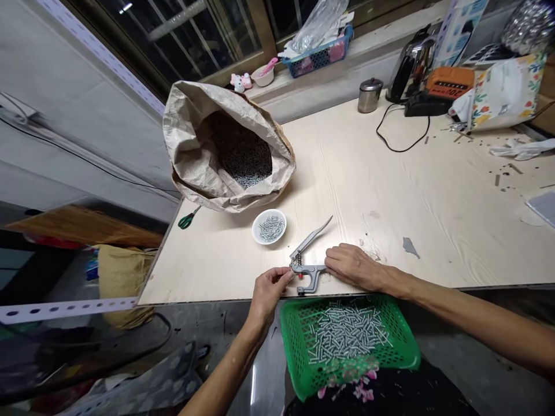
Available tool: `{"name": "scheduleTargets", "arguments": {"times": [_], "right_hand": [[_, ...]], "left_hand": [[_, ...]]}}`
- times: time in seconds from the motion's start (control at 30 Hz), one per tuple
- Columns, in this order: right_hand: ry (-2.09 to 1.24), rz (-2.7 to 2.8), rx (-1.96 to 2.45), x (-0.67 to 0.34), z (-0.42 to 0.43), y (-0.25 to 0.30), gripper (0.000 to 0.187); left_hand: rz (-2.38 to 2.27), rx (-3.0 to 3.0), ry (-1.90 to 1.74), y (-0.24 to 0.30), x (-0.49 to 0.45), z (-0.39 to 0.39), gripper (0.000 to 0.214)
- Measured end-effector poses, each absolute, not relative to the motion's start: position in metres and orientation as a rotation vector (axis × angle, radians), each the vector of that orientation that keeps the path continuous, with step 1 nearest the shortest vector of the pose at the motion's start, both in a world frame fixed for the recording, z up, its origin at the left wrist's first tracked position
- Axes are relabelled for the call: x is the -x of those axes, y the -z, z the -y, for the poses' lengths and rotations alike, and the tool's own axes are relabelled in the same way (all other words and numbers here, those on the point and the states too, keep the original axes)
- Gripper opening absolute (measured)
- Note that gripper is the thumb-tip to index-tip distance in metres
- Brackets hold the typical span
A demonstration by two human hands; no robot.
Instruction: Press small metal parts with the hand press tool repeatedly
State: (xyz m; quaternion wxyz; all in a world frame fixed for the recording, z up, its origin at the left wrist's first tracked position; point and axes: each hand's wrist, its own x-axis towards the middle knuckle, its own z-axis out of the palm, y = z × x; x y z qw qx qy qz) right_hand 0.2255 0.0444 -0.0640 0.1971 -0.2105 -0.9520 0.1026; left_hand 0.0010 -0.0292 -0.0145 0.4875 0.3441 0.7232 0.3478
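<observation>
A pair of grey snap fastener pliers lies at the table's front edge, its upper handle raised and a spring and a red part near its head. My right hand is closed round the end of the lower handle and rests on the table. At the hinge end, my left hand pinches thumb and forefinger together against the pliers' head; whatever lies between those fingertips is too small or hidden to make out. Just beyond stands a white bowl of small metal pins. Below the table edge, a green basket holds many small metal rods or springs.
A large open sack with dark and silvery small parts stands back left, green-handled scissors beside it. A metal canister, a kettle, an orange box and a black cable are at back right. A grey scrap lies right.
</observation>
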Motion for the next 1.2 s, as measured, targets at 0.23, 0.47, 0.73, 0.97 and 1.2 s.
{"name": "scheduleTargets", "arguments": {"times": [0.23, 0.47, 0.73, 0.97, 1.2], "right_hand": [[-0.167, 2.671, 0.510, -0.230, -0.036, 0.058, 0.031], [-0.249, 2.692, 0.540, -0.230, -0.034, 0.056, 0.035], [-0.198, 2.719, 0.564, -0.232, -0.031, 0.058, 0.032], [-0.226, 2.675, 0.565, -0.232, -0.032, 0.061, 0.028], [-0.201, 2.653, 0.568, -0.229, -0.035, 0.068, 0.029]], "left_hand": [[-1.790, -0.790, -0.864, 0.022, -0.009, 0.040, 0.045], [-1.791, -0.846, -0.823, 0.026, -0.008, 0.042, 0.044], [-1.801, -0.875, -0.796, 0.023, -0.011, 0.043, 0.040], [-1.807, -0.962, -0.738, 0.025, -0.008, 0.039, 0.043], [-1.729, -0.964, -0.550, 0.022, -0.001, 0.024, 0.037]]}}
